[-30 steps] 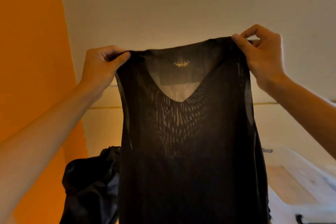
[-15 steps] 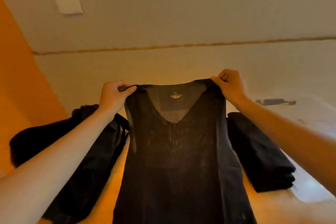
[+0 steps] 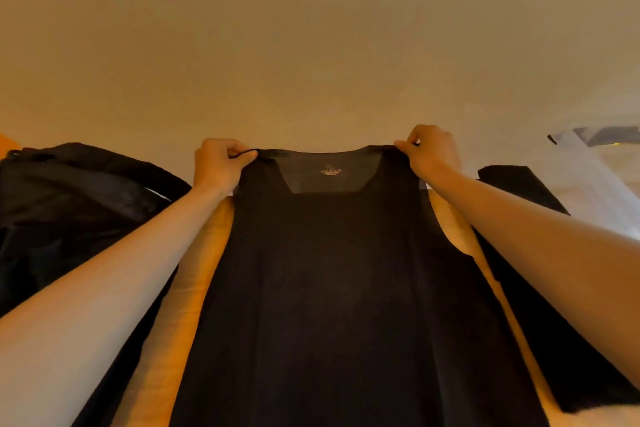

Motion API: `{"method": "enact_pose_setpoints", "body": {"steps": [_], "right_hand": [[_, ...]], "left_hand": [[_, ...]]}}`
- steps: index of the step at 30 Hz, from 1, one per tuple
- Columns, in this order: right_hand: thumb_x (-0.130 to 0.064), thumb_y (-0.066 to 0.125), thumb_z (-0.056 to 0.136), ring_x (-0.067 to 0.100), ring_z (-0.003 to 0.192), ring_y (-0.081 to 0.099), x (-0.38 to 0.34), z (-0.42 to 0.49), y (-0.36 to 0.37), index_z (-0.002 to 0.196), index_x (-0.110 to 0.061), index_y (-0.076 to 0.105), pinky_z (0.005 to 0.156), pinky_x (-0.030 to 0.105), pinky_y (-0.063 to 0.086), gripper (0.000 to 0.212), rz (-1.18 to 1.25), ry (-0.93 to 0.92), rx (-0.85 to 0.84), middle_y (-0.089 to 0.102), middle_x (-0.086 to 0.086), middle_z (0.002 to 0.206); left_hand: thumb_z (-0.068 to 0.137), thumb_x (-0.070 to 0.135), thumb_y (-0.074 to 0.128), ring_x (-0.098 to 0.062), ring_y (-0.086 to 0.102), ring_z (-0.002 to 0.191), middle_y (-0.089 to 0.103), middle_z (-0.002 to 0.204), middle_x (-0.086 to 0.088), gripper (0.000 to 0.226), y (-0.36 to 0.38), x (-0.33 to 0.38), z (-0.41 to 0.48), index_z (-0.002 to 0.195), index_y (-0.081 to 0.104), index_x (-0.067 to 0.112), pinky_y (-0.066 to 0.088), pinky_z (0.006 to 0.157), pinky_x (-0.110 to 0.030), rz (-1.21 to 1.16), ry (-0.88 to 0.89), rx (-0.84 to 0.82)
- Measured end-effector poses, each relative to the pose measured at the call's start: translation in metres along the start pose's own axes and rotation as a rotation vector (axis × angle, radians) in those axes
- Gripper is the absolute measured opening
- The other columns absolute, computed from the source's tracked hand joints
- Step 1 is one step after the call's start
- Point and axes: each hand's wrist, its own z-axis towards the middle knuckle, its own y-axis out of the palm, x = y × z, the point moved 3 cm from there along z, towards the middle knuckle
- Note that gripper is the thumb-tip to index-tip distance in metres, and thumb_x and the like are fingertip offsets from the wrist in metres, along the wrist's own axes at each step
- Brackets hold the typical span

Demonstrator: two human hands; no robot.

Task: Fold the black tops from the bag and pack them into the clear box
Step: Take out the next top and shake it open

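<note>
Now lowered, seemingly flat, black top (image 3: 322,270) stays pinched in left hand (image 3: 216,166) and right hand (image 3: 431,154).

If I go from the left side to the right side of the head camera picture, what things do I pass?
black bag → left hand, pinching one shoulder → black top → right hand, pinching the other shoulder → folded black pile → clear box
</note>
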Motion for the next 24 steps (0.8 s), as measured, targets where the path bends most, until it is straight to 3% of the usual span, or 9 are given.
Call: {"method": "enact_pose_setpoints", "body": {"steps": [6, 13, 16, 18, 21, 23, 24], "right_hand": [[-0.037, 0.061, 0.102, 0.024, 0.077, 0.058, 0.003, 0.013, 0.015, 0.097, -0.009, 0.065, 0.068, 0.038, 0.049, 0.029, -0.005, 0.054, 0.016, 0.061, 0.009, 0.09], [-0.039, 0.064, 0.1, 0.027, 0.078, 0.062, 0.006, 0.025, 0.028, 0.099, -0.007, 0.07, 0.071, 0.039, 0.054, 0.032, -0.079, 0.092, -0.04, 0.069, 0.013, 0.095], [-0.042, 0.063, 0.1, 0.03, 0.088, 0.064, 0.001, 0.015, 0.028, 0.112, -0.012, 0.067, 0.069, 0.036, 0.048, 0.032, -0.2, 0.016, -0.011, 0.068, 0.011, 0.105], [-0.045, 0.059, 0.101, 0.03, 0.098, 0.065, -0.007, 0.001, 0.027, 0.124, -0.014, 0.062, 0.072, 0.036, 0.048, 0.038, -0.274, -0.078, -0.03, 0.068, 0.011, 0.111], [-0.053, 0.047, 0.104, 0.029, 0.109, 0.063, -0.02, -0.034, 0.028, 0.131, -0.016, 0.061, 0.09, 0.042, 0.05, 0.048, -0.344, -0.24, -0.128, 0.069, 0.009, 0.118], [-0.058, 0.035, 0.105, 0.033, 0.127, 0.056, -0.024, -0.066, 0.025, 0.141, -0.018, 0.056, 0.106, 0.044, 0.042, 0.057, -0.419, -0.353, -0.114, 0.064, 0.011, 0.133], [-0.06, 0.029, 0.105, 0.034, 0.139, 0.046, -0.024, -0.082, 0.024, 0.149, -0.021, 0.049, 0.115, 0.045, 0.034, 0.062, -0.448, -0.364, -0.126, 0.055, 0.014, 0.147]], "left_hand": [[0.094, 0.018, 0.073, -0.019, 0.064, 0.092, 0.072, 0.098, -0.007, 0.013, 0.017, -0.008, 0.014, 0.099, 0.077, 0.006, 0.047, 0.08, -0.027, 0.053, 0.01, -0.012], [0.09, 0.016, 0.078, -0.023, 0.067, 0.098, 0.073, 0.102, -0.011, 0.015, 0.022, -0.01, 0.024, 0.099, 0.077, 0.004, 0.051, 0.088, -0.03, 0.12, -0.055, -0.01], [0.092, 0.024, 0.076, -0.03, 0.062, 0.116, 0.065, 0.123, -0.013, 0.026, 0.024, -0.011, 0.012, 0.112, 0.072, 0.007, 0.049, 0.099, -0.039, 0.285, -0.012, -0.044], [0.098, 0.028, 0.068, -0.03, 0.06, 0.119, 0.062, 0.13, -0.011, 0.025, 0.021, 0.002, -0.004, 0.117, 0.07, 0.011, 0.047, 0.096, -0.037, 0.329, 0.084, -0.09], [0.106, 0.037, 0.05, -0.026, 0.059, 0.121, 0.062, 0.134, -0.007, 0.036, 0.019, 0.021, -0.047, 0.128, 0.066, 0.014, 0.043, 0.094, -0.032, 0.349, 0.188, -0.289], [0.107, 0.053, 0.035, -0.027, 0.041, 0.143, 0.044, 0.157, -0.005, 0.055, 0.019, 0.028, -0.085, 0.149, 0.05, 0.02, 0.035, 0.114, -0.038, 0.489, 0.198, -0.404], [0.105, 0.059, 0.028, -0.026, 0.024, 0.153, 0.027, 0.166, -0.002, 0.063, 0.02, 0.029, -0.104, 0.157, 0.037, 0.025, 0.023, 0.122, -0.04, 0.556, 0.183, -0.441]]}}
